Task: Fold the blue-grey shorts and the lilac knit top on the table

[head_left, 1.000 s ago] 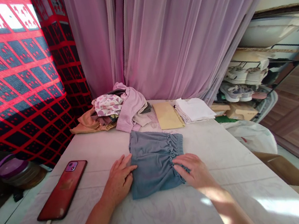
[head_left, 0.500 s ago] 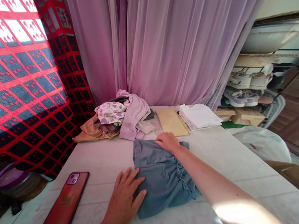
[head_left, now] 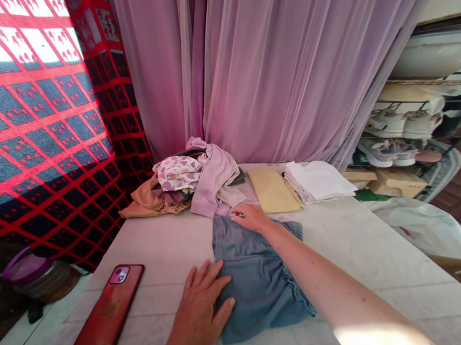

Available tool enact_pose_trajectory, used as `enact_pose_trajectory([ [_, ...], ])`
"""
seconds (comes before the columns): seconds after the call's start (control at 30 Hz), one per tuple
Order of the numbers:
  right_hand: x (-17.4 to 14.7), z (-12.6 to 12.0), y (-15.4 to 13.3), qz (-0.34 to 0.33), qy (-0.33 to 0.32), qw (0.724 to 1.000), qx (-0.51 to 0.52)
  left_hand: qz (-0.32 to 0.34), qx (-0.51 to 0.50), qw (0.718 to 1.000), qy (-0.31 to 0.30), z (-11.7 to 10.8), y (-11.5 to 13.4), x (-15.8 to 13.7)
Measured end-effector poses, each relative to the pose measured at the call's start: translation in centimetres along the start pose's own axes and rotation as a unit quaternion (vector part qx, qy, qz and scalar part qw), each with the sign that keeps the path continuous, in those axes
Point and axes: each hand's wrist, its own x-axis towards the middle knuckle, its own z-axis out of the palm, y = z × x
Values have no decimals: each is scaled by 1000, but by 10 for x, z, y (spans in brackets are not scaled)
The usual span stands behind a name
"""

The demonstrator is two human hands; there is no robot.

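Note:
A blue-grey garment (head_left: 257,285) lies flattened on the table, with one gathered side and a thin wavy cord or trim along its right. My left hand (head_left: 205,305) rests at its left edge, fingers stretched and spread, the fingertips touching the cloth. Across the garment's upper edge reaches my right hand (head_left: 251,217), its fingers curled down and closed at the cloth near the top left corner. My right forearm covers part of the garment's right side.
Behind the garment sits a heap of crumpled clothes (head_left: 200,177). Beside it lie a folded yellow cloth (head_left: 275,190) and a folded white stack (head_left: 319,179). A red phone (head_left: 105,318) with a cable is at left. A shoe rack (head_left: 429,100) stands at right.
My right hand has slid left along the garment's upper edge. My left hand stays at the left edge. The whole view has shifted slightly.

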Motion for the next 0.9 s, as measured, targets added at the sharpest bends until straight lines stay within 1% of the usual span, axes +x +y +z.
enact_pose_trajectory([
  [0.13,14,7,-9,-32,0,999,21,11,-5,1000,-1,-2,2,0],
  [0.27,21,10,-16,-45,6,998,39,0,-7,1000,-14,-2,4,0],
  [0.43,26,12,-26,-21,45,997,53,0,-5,1000,-11,-3,5,0],
  [0.53,26,17,-31,-17,43,998,46,1,-2,1000,-10,-3,6,0],
  [0.63,21,23,-36,-15,52,998,38,1,0,1000,-17,-3,6,0],
  [0.7,14,23,-40,-12,72,997,32,2,0,1000,-19,-2,5,-1],
  [0.77,5,19,-41,-26,99,995,24,2,1,1000,-21,-2,4,-1],
  [0.83,-5,11,-35,-41,115,992,10,-2,2,1000,-24,-1,4,0],
  [0.9,-14,0,-20,-23,109,994,-8,-4,3,1000,-22,-1,4,0],
])
